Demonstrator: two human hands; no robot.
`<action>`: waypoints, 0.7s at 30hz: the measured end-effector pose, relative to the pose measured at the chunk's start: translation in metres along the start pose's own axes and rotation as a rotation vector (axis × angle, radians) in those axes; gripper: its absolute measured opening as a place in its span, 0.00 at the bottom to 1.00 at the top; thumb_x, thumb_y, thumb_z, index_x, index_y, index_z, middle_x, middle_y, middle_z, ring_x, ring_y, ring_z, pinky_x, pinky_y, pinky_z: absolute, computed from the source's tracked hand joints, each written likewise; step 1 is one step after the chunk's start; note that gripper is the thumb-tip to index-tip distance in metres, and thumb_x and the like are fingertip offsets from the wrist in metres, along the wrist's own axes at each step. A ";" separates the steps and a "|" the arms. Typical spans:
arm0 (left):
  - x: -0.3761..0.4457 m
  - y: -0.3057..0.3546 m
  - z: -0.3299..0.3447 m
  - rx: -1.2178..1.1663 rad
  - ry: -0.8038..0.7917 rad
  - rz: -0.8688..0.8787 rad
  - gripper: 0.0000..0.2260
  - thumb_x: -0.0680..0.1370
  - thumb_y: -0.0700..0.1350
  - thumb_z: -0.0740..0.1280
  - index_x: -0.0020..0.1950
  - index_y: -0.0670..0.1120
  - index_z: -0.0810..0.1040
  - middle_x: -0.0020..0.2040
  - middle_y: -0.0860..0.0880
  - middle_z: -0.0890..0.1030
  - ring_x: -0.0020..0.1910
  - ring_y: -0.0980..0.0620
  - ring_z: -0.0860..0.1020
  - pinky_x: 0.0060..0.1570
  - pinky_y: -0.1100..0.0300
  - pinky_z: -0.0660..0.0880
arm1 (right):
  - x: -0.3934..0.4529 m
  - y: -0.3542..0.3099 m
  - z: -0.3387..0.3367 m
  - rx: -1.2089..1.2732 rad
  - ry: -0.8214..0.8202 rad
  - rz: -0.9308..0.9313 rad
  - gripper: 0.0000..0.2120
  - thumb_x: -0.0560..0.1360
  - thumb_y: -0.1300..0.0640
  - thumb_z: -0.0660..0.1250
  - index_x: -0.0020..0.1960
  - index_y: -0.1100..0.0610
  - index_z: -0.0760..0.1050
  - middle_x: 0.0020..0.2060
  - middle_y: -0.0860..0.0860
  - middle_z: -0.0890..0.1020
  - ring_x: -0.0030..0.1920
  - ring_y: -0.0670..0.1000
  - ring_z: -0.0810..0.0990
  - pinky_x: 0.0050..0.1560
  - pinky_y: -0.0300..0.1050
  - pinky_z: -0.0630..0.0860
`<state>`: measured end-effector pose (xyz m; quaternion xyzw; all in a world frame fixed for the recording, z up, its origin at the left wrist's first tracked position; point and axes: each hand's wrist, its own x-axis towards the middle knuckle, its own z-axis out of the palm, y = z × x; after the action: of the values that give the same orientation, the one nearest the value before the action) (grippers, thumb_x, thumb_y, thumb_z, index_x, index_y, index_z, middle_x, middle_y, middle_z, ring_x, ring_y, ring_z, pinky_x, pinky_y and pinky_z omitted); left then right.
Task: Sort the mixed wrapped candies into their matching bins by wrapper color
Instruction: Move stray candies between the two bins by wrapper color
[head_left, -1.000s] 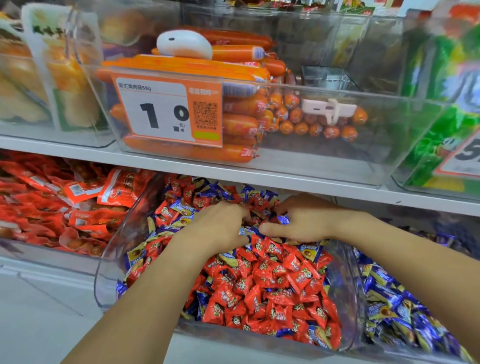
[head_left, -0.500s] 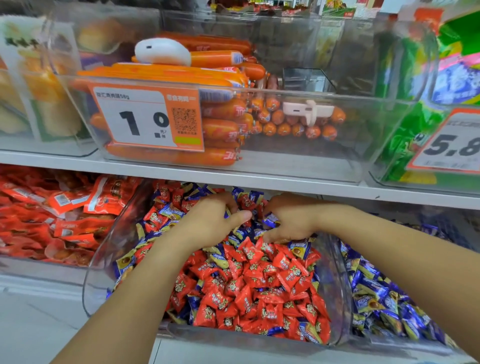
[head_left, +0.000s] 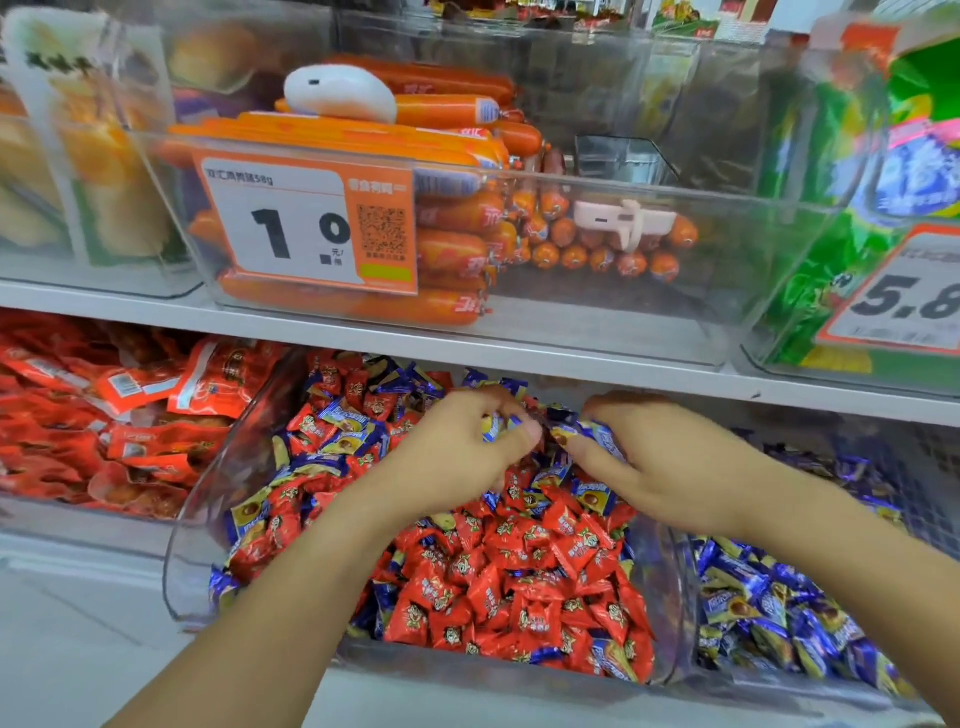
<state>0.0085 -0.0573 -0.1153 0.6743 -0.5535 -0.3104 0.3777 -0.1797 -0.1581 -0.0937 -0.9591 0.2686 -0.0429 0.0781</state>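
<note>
A clear middle bin (head_left: 208, 519) on the lower shelf holds red candies (head_left: 519, 597) mixed with blue candies (head_left: 343, 431). Both hands are over its back half. My left hand (head_left: 452, 457) has its fingers curled round blue-wrapped candies (head_left: 493, 426). My right hand (head_left: 660, 467) pinches a blue candy (head_left: 597, 434) between thumb and fingers. The bin to the right (head_left: 685, 597) holds blue candies (head_left: 769, 608) only.
A bin of red snack packets (head_left: 104, 415) sits to the left. The shelf edge (head_left: 571, 364) runs just above my hands. On it stand a clear bin of orange sausages (head_left: 457, 228) with a price tag (head_left: 306, 223) and green packets (head_left: 841, 249).
Both hands have lifted slightly out of the pile and closed on blue candies. The camera view has shifted a little right and down.
</note>
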 end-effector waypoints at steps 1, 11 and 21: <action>-0.004 0.004 0.007 -0.094 -0.012 0.001 0.05 0.80 0.51 0.65 0.50 0.50 0.77 0.35 0.46 0.79 0.25 0.55 0.75 0.23 0.68 0.65 | -0.013 -0.003 -0.002 0.037 0.067 0.002 0.20 0.79 0.36 0.49 0.43 0.49 0.69 0.34 0.49 0.76 0.37 0.49 0.75 0.42 0.54 0.74; -0.007 0.079 0.104 0.101 -0.112 0.267 0.03 0.81 0.51 0.62 0.53 0.58 0.74 0.45 0.57 0.77 0.44 0.64 0.74 0.48 0.59 0.70 | -0.113 0.059 0.017 0.519 0.489 0.357 0.16 0.80 0.41 0.54 0.36 0.44 0.69 0.27 0.43 0.72 0.28 0.45 0.67 0.34 0.37 0.65; 0.012 0.090 0.126 0.448 -0.075 0.297 0.28 0.79 0.59 0.62 0.77 0.57 0.57 0.68 0.49 0.73 0.67 0.49 0.69 0.70 0.47 0.62 | -0.149 0.118 0.014 0.562 0.461 0.256 0.26 0.76 0.54 0.69 0.68 0.36 0.65 0.61 0.47 0.71 0.63 0.41 0.71 0.66 0.32 0.64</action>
<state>-0.1401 -0.0988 -0.1043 0.6405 -0.7149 -0.1462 0.2394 -0.3652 -0.1784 -0.1340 -0.8242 0.3746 -0.3190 0.2802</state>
